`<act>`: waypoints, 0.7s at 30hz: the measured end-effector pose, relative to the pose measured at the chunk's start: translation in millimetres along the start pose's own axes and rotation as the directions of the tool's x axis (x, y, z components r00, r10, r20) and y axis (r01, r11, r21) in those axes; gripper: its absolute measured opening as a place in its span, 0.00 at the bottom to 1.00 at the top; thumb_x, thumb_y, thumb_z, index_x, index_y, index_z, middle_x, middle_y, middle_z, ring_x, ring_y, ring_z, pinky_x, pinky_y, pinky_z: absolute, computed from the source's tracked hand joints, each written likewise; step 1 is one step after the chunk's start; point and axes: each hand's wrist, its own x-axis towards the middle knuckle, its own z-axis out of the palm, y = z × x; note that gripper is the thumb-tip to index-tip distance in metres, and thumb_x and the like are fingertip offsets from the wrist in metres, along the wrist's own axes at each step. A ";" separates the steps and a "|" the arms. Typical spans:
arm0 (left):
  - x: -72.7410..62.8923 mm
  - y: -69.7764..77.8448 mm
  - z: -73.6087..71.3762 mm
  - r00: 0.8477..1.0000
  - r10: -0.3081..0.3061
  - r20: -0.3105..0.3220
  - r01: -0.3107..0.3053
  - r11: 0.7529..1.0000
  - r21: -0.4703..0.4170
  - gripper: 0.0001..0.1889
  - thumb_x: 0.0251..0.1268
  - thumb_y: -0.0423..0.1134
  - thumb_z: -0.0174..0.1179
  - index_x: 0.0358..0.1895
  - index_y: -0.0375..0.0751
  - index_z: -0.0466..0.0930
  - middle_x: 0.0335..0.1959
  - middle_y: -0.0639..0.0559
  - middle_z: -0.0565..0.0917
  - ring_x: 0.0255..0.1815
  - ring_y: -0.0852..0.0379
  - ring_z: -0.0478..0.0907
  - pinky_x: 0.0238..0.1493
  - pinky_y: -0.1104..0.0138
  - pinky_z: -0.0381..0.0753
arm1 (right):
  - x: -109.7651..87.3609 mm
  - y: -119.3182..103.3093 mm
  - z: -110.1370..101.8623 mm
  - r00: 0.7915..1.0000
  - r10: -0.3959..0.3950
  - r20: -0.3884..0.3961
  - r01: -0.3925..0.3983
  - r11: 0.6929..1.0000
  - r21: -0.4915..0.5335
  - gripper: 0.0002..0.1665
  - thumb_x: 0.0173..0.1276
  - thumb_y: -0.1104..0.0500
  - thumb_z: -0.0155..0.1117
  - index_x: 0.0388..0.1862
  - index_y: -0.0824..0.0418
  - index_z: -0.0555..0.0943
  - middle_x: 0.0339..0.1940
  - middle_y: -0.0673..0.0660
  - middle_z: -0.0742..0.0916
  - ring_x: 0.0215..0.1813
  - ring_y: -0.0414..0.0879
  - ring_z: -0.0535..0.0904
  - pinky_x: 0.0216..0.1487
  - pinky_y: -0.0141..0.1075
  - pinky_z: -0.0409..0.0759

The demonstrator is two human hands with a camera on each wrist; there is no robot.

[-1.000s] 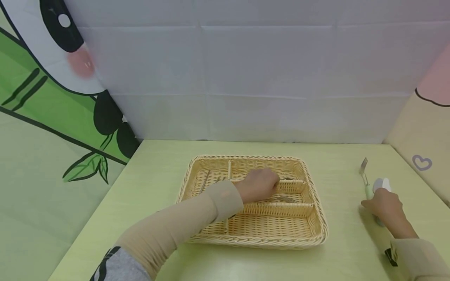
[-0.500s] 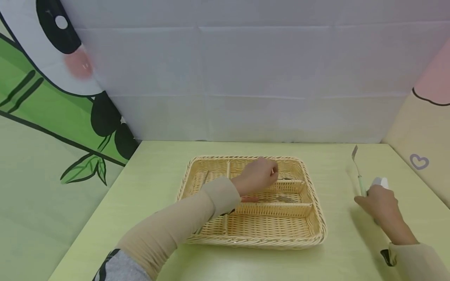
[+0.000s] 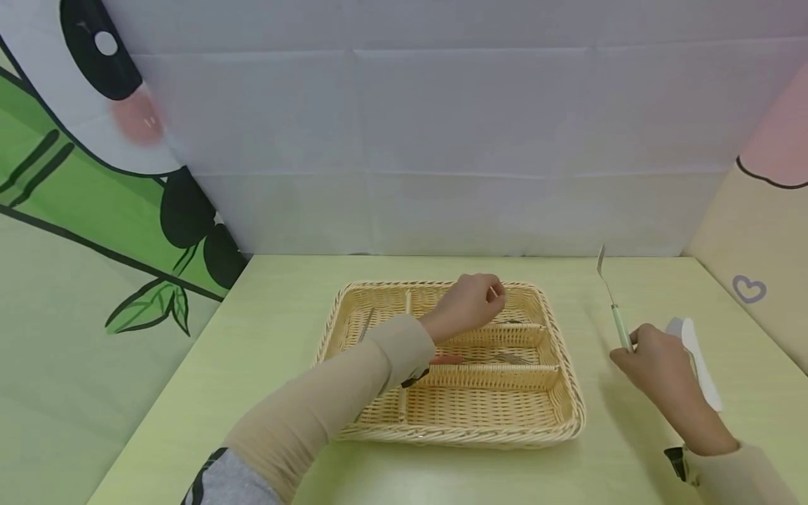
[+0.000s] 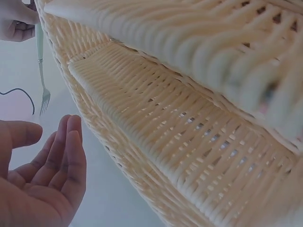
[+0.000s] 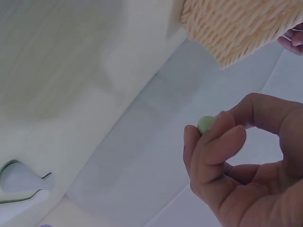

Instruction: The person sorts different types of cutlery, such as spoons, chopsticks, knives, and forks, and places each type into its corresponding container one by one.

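Note:
My right hand (image 3: 659, 372) pinches the light green handle of a fork (image 3: 621, 326), raised over the right of the table with its tines up and away. In the right wrist view, only the handle's rounded green end (image 5: 205, 124) shows between thumb and fingers. My left hand (image 3: 467, 305) hovers over the back of a wicker basket (image 3: 461, 436). In the left wrist view its fingers (image 4: 75, 156) are loosely bent, thumb apart, holding nothing. A red-handled fork (image 3: 446, 359) lies in the basket's middle compartment, partly hidden by the left arm.
Right of my right hand lie a white, blade-shaped piece (image 3: 702, 365) and a grey rounded piece (image 3: 675, 327). More thin metal cutlery (image 3: 367, 322) lies in the basket's left compartment. A pale wall (image 3: 473, 154) closes off the table's back edge (image 3: 303, 255).
My right hand has lifted the green-handled fork and moved it left, away from the white and grey pieces. My left hand has risen slightly, its fingers loosening.

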 end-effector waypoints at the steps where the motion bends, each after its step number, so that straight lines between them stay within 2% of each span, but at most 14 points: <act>1: 0.9 0.4 0.5 1.000 -0.005 0.000 0.005 1.000 -0.016 0.10 0.69 0.42 0.47 0.44 0.44 0.77 0.33 0.54 0.80 0.22 0.62 0.74 0.23 0.71 0.72 | -0.9 -3.2 0.4 1.000 -0.013 -0.005 0.013 1.000 -0.001 0.14 0.54 0.63 0.53 0.31 0.78 0.72 0.13 0.56 0.74 0.14 0.44 0.65 0.14 0.35 0.62; 9: 7.8 1.8 7.0 1.000 -0.007 -0.002 0.007 0.989 -0.145 0.10 0.68 0.43 0.50 0.42 0.43 0.78 0.34 0.51 0.81 0.27 0.60 0.76 0.24 0.72 0.72 | -9.9 -27.6 4.6 0.998 -0.055 -0.013 0.055 0.998 0.014 0.14 0.55 0.65 0.53 0.35 0.77 0.72 0.15 0.57 0.75 0.14 0.44 0.66 0.14 0.34 0.63; 12: 10.5 2.8 10.2 1.000 -0.001 0.001 0.001 0.982 -0.191 0.11 0.68 0.43 0.51 0.42 0.42 0.78 0.36 0.48 0.82 0.27 0.61 0.77 0.24 0.72 0.73 | -12.2 -36.0 6.2 0.998 -0.063 -0.005 0.063 0.998 0.023 0.13 0.54 0.65 0.52 0.35 0.76 0.71 0.17 0.57 0.76 0.15 0.43 0.66 0.14 0.34 0.63; 15: 12.9 3.3 12.7 1.000 0.013 -0.005 -0.014 0.975 -0.220 0.12 0.68 0.45 0.51 0.42 0.42 0.79 0.34 0.49 0.83 0.27 0.62 0.78 0.25 0.72 0.73 | -14.1 -45.4 7.3 0.998 -0.068 0.004 0.067 0.997 0.034 0.14 0.53 0.66 0.51 0.36 0.76 0.71 0.17 0.57 0.75 0.15 0.43 0.66 0.13 0.33 0.63; 21: 17.1 5.5 19.3 1.000 0.012 -0.017 -0.017 0.950 -0.311 0.16 0.66 0.51 0.52 0.40 0.43 0.82 0.35 0.49 0.85 0.36 0.54 0.82 0.29 0.72 0.75 | -17.9 -62.0 9.4 0.996 -0.084 0.007 0.083 0.995 0.057 0.13 0.52 0.67 0.53 0.36 0.75 0.72 0.20 0.58 0.76 0.16 0.43 0.67 0.14 0.33 0.64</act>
